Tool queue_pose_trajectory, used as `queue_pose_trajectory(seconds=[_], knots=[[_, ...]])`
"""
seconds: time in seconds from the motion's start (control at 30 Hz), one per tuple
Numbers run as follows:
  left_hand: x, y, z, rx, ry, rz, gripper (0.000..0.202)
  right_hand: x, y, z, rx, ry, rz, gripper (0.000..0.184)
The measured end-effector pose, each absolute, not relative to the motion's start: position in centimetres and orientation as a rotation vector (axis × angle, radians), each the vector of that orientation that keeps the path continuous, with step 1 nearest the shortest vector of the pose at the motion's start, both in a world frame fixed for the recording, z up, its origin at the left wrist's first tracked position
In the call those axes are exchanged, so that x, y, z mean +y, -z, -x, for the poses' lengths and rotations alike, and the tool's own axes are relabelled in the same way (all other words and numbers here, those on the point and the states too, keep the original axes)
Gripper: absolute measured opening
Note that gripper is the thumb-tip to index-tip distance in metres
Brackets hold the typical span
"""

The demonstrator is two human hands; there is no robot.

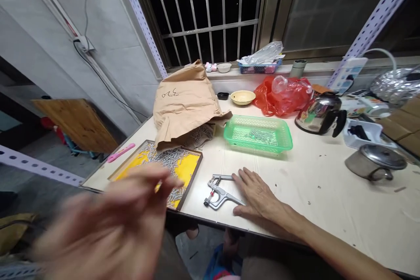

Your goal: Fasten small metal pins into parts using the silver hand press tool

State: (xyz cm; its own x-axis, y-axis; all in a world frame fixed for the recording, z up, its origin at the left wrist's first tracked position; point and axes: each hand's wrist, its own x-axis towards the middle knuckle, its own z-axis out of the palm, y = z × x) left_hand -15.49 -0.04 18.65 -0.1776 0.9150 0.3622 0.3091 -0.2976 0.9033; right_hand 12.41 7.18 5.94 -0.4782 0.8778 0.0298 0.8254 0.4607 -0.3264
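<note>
Pliers (225, 194) lie partly under the right fingers (246, 177).

This looks like a little home workshop: I see a kettle (315, 116), a hand tool (222, 193) and a tray (187, 167) of metal bits (169, 156).

Pliers (223, 193): grey metal hand tool, flat on pale table (295, 175), near front edge; head toward left, handles spread and pointing right, handle ends partly covered. Jaws apart; dark coil spring, small red detail and black knob visible. Tray (190, 181): shallow, brown-rimmed, yellow-floored, left of pliers and apart from them; near left part hidden. Metal pieces (167, 157): small, silvery, loose, heaped thickest toward tray's far side, yellow floor showing between.
</note>
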Motion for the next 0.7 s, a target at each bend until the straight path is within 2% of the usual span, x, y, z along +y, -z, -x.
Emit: queue_pose_trajectory(seconds=[0.07,0.2,0.3,0.43,0.57,0.7], knots=[[3.6,-17.7,12.7,1.44,-1.304,-1.751,0.022,7.6,-5.3,-12.3,-2.537,-0.413,1.49,0.102],[7.9,-13.0,9.7,1.63,-0.716,-2.161,0.019,8.1,-4.7,-12.3,-2.496,-0.341,1.427,0.103],[8.1,-10.7,9.9,1.867,-0.437,-2.164,0.023,8.0,-4.7,-12.4,-2.464,-0.326,1.429,0.09],[7.6,-10.2,10.3,2.01,-0.052,-2.095,0.025,7.7,-4.9,-12.0,-2.428,-0.317,1.49,0.074],[8.0,-10.1,9.8,1.973,0.106,-2.115,0.025,7.6,-5.1,-11.5,-2.423,-0.279,1.583,0.069],[8.7,-10.0,10.0,1.975,0.127,-2.139,0.028,7.7,-5.3,-11.6,-2.415,-0.294,1.653,0.079]])
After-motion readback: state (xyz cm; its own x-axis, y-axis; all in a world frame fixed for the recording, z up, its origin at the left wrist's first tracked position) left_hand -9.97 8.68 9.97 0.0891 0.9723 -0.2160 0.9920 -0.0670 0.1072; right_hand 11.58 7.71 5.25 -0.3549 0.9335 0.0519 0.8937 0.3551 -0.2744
